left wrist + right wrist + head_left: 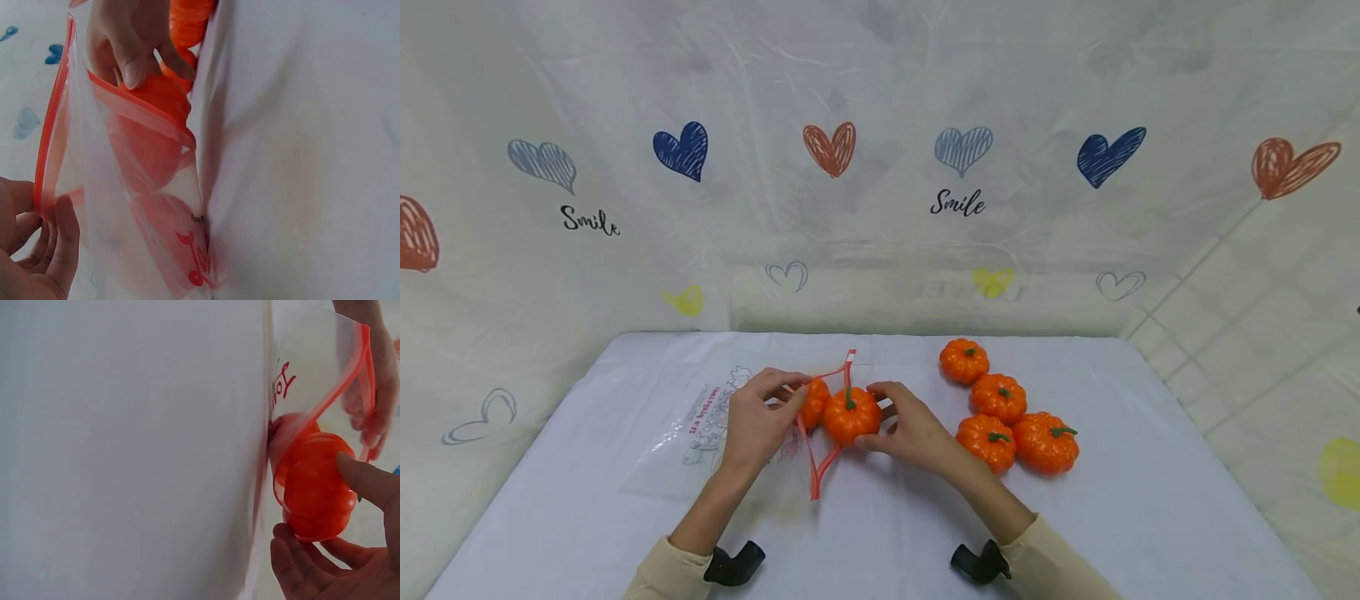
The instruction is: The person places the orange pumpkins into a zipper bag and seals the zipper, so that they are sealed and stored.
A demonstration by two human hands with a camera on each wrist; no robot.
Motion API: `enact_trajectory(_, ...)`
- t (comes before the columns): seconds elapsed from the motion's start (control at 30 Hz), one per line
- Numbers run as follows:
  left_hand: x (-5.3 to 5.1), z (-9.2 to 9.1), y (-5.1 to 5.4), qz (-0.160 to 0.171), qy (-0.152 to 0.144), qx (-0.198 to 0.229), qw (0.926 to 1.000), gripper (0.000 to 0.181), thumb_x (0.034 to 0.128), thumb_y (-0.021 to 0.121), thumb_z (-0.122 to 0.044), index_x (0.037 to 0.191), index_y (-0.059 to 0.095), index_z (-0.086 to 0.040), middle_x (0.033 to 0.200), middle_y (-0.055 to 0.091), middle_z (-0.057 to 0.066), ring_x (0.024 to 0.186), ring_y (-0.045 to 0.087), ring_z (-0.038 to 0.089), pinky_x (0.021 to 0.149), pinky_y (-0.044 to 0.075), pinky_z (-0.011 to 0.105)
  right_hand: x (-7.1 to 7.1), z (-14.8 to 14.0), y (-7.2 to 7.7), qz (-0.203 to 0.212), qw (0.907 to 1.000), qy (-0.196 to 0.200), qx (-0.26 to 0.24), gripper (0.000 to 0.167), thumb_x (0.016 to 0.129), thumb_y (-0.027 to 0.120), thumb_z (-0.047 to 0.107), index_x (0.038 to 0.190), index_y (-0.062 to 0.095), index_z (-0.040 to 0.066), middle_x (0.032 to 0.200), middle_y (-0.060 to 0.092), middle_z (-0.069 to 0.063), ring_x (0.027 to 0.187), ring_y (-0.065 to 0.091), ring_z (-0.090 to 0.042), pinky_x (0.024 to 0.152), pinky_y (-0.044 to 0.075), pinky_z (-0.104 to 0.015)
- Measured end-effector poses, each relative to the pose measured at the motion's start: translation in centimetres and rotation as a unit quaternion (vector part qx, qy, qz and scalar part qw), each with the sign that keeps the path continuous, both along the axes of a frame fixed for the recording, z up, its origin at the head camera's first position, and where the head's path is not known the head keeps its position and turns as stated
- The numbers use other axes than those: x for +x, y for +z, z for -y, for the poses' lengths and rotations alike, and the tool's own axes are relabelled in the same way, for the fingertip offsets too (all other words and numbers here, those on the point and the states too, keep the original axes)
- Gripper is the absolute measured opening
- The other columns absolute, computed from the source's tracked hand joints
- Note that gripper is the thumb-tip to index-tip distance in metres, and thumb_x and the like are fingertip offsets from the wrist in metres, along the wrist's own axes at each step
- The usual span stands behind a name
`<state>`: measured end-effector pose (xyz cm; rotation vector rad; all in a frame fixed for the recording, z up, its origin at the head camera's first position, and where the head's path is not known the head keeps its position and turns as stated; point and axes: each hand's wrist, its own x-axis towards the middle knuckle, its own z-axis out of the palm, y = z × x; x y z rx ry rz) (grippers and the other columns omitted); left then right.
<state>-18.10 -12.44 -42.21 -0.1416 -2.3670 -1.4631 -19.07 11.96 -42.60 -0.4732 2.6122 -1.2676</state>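
Note:
A clear zip bag (100, 169) with a red zip edge and printed drawings lies on the table, its mouth spread open to the right. My left hand (758, 421) pinches the upper zip edge between thumb and fingers. In my right hand (913, 425) is a small orange toy pumpkin (852, 415) with a green stem, gripped by thumb and fingertips. That pumpkin (319, 494) is at the bag's mouth, partly behind the red edge in the left wrist view. Another orange pumpkin (814, 404) shows inside the bag, just left of it.
Several more orange pumpkins (998, 398) stand in a cluster to the right of my right hand. A white cloth (1112, 533) covers the table. Behind it hangs a pale curtain (880, 233) printed with hearts. Black wrist mounts (734, 564) sit at both sleeves.

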Motion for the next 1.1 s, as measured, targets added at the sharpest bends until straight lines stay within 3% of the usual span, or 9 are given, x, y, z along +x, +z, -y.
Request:
enact_trajectory(0.53,0.1,0.0,0.0,-0.003,-0.009,0.001,1.0000,0.015,0.0953,0.076,-0.016,0.107,0.083,-0.021,0.097,0.074,-0.001,0.085,0.064,0.015,0.079,0.056,0.016,-0.5,1.1,-0.6,-0.013,0.9993,-0.024,-0.027,0.072,0.083,0.089,0.026,0.143,0.052,0.010,0.143,0.058,-0.009,0.116,0.066,-0.026,0.090,0.062,-0.037)
enact_trajectory(0.93,0.0,0.1,0.0,-0.002,-0.014,0.006,0.9999,0.017,0.0954,0.076,-0.015,0.111,0.082,-0.020,0.101,0.075,0.000,0.087,0.066,0.017,0.081,0.056,0.014,-1.0,1.4,-0.8,-0.022,0.9990,-0.032,-0.022,0.071,0.082,0.090,0.027,0.144,0.055,0.020,0.122,0.057,-0.010,0.108,0.067,-0.025,0.084,0.063,-0.036)
enact_trajectory(1.1,0.0,0.1,0.2,-0.005,-0.014,0.007,0.9999,0.017,0.0949,0.076,-0.014,0.111,0.082,-0.019,0.102,0.076,0.000,0.087,0.066,0.017,0.081,0.056,0.013,-1.2,1.5,-0.9,-0.021,0.9991,-0.028,-0.025,0.072,0.084,0.089,0.027,0.146,0.054,0.021,0.121,0.059,-0.009,0.106,0.067,-0.024,0.086,0.063,-0.038)
